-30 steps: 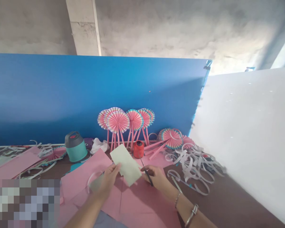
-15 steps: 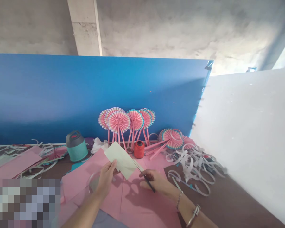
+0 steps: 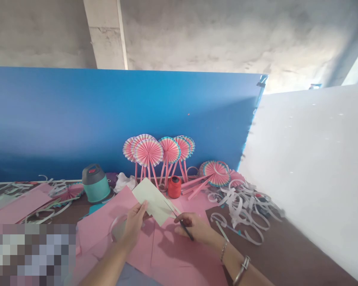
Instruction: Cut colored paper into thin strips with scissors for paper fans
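My left hand [image 3: 136, 217] pinches the lower left edge of a pale green sheet of paper [image 3: 151, 199], holding it tilted above the pink paper [image 3: 173, 254] on the table. In my right hand [image 3: 193, 227] is a pair of scissors [image 3: 185, 227] with dark handles. The blades lie along the right edge of the pale sheet, where a narrow strip is partly parted from it. My fingers cover part of the scissor handles.
Pink paper fans [image 3: 149, 153] stand against a blue panel [image 3: 77, 115], behind a red thread spool [image 3: 174, 187]. To the right lie more fans [image 3: 217, 174] and a heap of curled white strips [image 3: 241, 206]. A teal and grey container [image 3: 96, 184] stands left.
The scissors have moved slightly left along the edge of the pale sheet, with my right hand. My left hand keeps its hold, and the view has shifted very little.
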A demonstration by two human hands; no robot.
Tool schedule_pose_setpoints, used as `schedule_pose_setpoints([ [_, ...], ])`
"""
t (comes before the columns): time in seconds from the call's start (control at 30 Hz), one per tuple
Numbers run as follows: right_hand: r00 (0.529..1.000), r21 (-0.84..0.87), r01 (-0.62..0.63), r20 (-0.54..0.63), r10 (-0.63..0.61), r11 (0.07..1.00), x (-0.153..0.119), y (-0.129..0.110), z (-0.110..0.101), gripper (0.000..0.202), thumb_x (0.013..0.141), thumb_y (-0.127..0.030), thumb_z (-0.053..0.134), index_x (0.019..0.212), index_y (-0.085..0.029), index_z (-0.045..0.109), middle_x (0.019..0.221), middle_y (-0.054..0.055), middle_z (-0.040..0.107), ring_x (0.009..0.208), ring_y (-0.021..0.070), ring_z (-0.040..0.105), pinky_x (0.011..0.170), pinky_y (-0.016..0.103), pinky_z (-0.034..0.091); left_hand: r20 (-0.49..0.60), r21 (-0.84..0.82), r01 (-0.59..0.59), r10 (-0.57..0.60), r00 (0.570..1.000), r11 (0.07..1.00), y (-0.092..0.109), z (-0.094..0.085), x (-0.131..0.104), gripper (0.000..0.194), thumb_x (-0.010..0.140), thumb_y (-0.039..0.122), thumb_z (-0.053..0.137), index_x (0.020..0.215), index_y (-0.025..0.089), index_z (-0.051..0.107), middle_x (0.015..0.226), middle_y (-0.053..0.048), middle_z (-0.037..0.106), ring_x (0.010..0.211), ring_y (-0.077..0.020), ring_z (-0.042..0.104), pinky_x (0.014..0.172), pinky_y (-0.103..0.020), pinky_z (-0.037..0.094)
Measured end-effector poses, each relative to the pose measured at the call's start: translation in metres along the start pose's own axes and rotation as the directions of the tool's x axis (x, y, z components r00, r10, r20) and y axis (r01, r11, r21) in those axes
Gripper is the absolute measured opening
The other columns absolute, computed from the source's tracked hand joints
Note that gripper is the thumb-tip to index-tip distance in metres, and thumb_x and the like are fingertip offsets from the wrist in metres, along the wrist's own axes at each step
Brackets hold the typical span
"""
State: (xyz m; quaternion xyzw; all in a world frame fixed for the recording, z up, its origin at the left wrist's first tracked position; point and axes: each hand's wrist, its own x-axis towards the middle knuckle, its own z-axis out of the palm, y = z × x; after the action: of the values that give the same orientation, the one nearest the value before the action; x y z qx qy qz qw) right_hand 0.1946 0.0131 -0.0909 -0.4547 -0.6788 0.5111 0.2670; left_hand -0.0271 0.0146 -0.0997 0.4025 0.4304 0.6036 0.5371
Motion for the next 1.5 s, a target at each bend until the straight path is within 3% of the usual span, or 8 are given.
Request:
schedule_pose_setpoints([
  [0.23, 1.000, 0.033, -0.004, -0.009, 0.005, 0.999, 0.000, 0.000, -0.001, 0.045, 0.057, -0.046, 0.074, 0.087, -0.014, 0.063, 0.053, -0.008, 0.040, 0.046, 0.0067, 0.033, 0.043, 0.020, 0.024, -0.002, 0.006, 0.010, -0.010, 1.000, 1.000, -0.003, -0.002, 0.002, 0.037, 0.074, 0.047, 0.063, 0.095, 0.017, 0.068, 0.101, -0.009, 0.073, 0.097, -0.0286, 0.066, 0.078, -0.037, 0.054],
  [0.67, 0.999, 0.122, -0.036, -0.015, 0.038, 0.992, 0.004, 0.008, 0.001, 0.041, 0.055, -0.042, 0.075, 0.083, -0.015, 0.062, 0.049, -0.009, 0.042, 0.043, 0.0056, 0.032, 0.041, 0.019, 0.025, -0.027, 0.016, 0.009, -0.009, 1.000, 1.000, -0.004, -0.003, 0.001, 0.038, 0.074, 0.048, 0.063, 0.096, 0.018, 0.067, 0.099, -0.008, 0.073, 0.092, -0.0283, 0.067, 0.076, -0.037, 0.054],
  [1.5, 0.997, 0.100, -0.063, -0.031, 0.067, 0.993, 0.004, 0.006, -0.001, 0.046, 0.053, -0.043, 0.075, 0.086, -0.012, 0.069, 0.048, -0.007, 0.045, 0.042, 0.0049, 0.034, 0.041, 0.019, 0.027, -0.020, 0.019, 0.012, -0.012, 1.000, 1.000, -0.002, -0.001, 0.001, 0.038, 0.075, 0.048, 0.062, 0.096, 0.017, 0.066, 0.099, -0.008, 0.073, 0.091, -0.0273, 0.068, 0.076, -0.036, 0.054],
])
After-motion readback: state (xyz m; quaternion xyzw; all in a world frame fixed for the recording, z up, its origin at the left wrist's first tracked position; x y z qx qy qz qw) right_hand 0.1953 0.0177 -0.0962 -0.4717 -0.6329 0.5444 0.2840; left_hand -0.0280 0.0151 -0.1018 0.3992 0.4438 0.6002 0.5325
